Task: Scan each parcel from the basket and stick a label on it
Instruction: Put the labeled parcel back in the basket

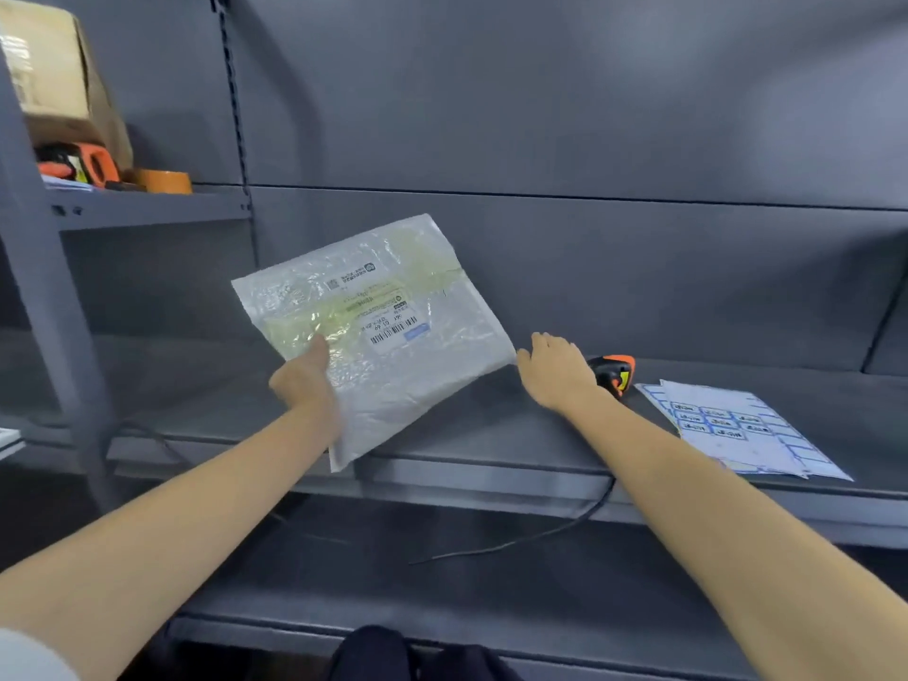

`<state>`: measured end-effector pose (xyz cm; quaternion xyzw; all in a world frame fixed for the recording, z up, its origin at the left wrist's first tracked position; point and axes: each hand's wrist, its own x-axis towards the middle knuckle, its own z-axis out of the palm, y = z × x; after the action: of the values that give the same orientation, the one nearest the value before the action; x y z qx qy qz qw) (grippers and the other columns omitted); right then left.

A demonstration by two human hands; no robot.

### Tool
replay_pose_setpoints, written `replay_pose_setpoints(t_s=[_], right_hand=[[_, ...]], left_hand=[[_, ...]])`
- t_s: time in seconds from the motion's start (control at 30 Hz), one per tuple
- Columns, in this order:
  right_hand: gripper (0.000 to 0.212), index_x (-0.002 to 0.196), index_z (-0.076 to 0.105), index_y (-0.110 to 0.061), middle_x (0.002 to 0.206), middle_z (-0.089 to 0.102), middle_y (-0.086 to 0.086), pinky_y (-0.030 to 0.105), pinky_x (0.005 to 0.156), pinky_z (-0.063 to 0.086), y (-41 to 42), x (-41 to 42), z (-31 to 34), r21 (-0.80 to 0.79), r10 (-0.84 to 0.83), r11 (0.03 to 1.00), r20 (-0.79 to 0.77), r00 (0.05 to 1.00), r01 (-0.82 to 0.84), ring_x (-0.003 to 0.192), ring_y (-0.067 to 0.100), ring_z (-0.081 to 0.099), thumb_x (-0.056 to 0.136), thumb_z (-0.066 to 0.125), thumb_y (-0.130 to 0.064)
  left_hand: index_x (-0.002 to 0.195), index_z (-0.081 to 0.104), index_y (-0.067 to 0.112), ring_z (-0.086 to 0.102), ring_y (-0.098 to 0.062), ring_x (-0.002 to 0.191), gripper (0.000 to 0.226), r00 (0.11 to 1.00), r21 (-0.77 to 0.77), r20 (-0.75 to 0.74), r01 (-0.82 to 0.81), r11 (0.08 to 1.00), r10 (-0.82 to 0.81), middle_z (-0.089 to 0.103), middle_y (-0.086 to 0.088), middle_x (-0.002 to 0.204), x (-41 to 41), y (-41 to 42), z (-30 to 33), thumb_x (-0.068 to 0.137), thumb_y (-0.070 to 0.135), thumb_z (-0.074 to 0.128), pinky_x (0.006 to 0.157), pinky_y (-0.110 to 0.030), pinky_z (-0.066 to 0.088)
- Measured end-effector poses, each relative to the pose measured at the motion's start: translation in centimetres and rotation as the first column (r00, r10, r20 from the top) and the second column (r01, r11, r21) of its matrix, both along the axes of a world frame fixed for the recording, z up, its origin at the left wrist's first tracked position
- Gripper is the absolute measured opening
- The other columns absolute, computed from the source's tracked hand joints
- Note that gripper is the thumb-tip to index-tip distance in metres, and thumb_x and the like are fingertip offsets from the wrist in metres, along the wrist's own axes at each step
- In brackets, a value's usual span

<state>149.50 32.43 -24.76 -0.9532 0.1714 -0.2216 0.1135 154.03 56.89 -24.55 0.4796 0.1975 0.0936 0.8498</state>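
Grey metal shelving (pixel 491 425) fills the view, its flat back panels (pixel 540 115) dull and evenly lit with soft shadows. At the left, a slotted upright (pixel 231 90) carries a smaller shelf (pixel 147 208) holding a cardboard box (pixel 54 76), a roll of brown tape (pixel 164 180) and an orange tool (pixel 78 162). A black cable (pixel 540 533) trails across the lower shelf (pixel 393 597).

Parcel (pixel 383 331): above my shelf (pixel 491 435), at 11 o'clock, pinched by my left hand (pixel 304 380).
Scanner (pixel 614 373): on the shelf at 1 o'clock, just behind my right hand (pixel 555 371).
Label sheets (pixel 747 430): 2 o'clock, right of the scanner.
Tape roll (pixel 164 181): upper side shelf, 10 o'clock.
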Motion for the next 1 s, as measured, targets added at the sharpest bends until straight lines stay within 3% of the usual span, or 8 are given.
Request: replay_pose_setpoints(t_s=[0.13,0.27,0.4,0.5,0.63,0.7,0.83,1.0], right_hand=[[0.043,0.132,0.045,0.001,0.136,0.047,0.018,0.036,0.101,0.032,0.3,-0.3,-1.3,0.351,0.094,0.930,0.055,0.994,-0.107,0.125,0.034,0.042,0.104,0.026,-0.027],[0.065,0.147,0.032,-0.010,0.144,0.040,0.001,0.029,0.096,0.027,2.3,0.4,-1.9,0.861,0.087,0.486,0.124,0.988,-0.151,0.131,0.020,0.039,0.099,0.030,-0.054],[0.090,0.144,0.034,-0.010,0.136,0.053,0.001,0.030,0.100,0.040,2.7,1.8,-3.5,0.945,0.016,0.091,0.315,0.949,-0.315,0.120,0.018,0.052,0.077,0.060,-0.064],[0.072,0.132,0.038,-0.005,0.118,0.063,0.007,0.043,0.094,0.052,0.8,1.9,-3.2,0.923,-0.121,0.013,0.384,0.916,-0.385,0.105,0.025,0.063,0.079,0.074,-0.038],[0.054,0.128,0.041,-0.003,0.118,0.061,0.013,0.038,0.073,0.055,-2.6,0.7,-0.2,0.889,-0.157,0.152,0.453,0.878,-0.432,0.090,0.025,0.064,0.085,0.072,-0.016],[0.054,0.127,0.042,-0.006,0.122,0.059,0.012,0.041,0.078,0.056,-4.4,-0.3,2.3,0.842,-0.118,0.305,0.496,0.860,-0.444,0.091,0.023,0.064,0.084,0.073,-0.016],[0.057,0.129,0.046,-0.015,0.116,0.061,0.001,0.040,0.088,0.053,-6.8,-2.8,8.4,0.651,0.109,0.628,0.468,0.877,-0.426,0.099,0.022,0.064,0.081,0.075,-0.024],[0.046,0.122,0.056,-0.023,0.112,0.066,-0.003,0.034,0.083,0.056,-6.3,-3.7,15.0,0.364,0.437,0.790,0.229,0.870,-0.493,0.097,0.016,0.067,0.081,0.076,-0.019]], left_hand=[[0.108,0.057,0.006,0.059,-0.021,0.086,0.030,0.999,-0.003,-0.017,0.042,0.999,-0.043,0.058,0.001,0.082,-0.2,-2.9,0.0,0.090,0.028,0.066,0.073,-0.028,0.045],[0.121,0.051,0.010,0.053,-0.020,0.087,0.037,0.996,-0.130,-0.031,0.084,0.988,-0.089,0.056,-0.004,0.103,-2.1,-6.3,0.3,0.093,0.032,0.060,0.073,-0.028,0.040],[0.107,0.055,0.008,0.055,-0.018,0.068,0.038,0.966,-0.089,-0.023,0.254,0.963,-0.256,0.060,-0.002,0.091,-4.1,-9.1,0.5,0.087,0.038,0.067,0.057,-0.027,0.042],[0.113,0.060,0.006,0.065,-0.025,0.084,0.048,0.919,-0.090,0.022,0.394,0.915,-0.394,0.068,-0.007,0.095,-4.0,-10.2,-0.4,0.083,0.040,0.071,0.077,-0.038,0.055],[0.127,0.054,0.011,0.061,-0.031,0.099,0.047,0.796,-0.041,-0.016,0.604,0.796,-0.605,0.066,-0.016,0.107,-4.7,-9.9,0.0,0.090,0.040,0.055,0.077,-0.041,0.050],[0.132,0.046,0.008,0.056,-0.034,0.104,0.051,0.758,0.026,-0.116,0.648,0.761,-0.642,0.063,-0.019,0.111,-4.6,-9.1,1.1,0.091,0.037,0.049,0.082,-0.043,0.048],[0.122,0.047,0.008,0.051,-0.028,0.100,0.037,0.879,0.226,-0.144,0.477,0.850,-0.455,0.050,-0.014,0.123,-3.6,-6.5,5.3,0.090,0.025,0.056,0.092,-0.040,0.040],[0.148,0.013,0.008,0.030,-0.029,0.138,0.108,0.945,0.688,0.169,0.090,0.720,-0.280,0.023,-0.011,0.153,0.7,-3.8,7.7,0.072,0.050,0.077,0.111,-0.046,0.030]])
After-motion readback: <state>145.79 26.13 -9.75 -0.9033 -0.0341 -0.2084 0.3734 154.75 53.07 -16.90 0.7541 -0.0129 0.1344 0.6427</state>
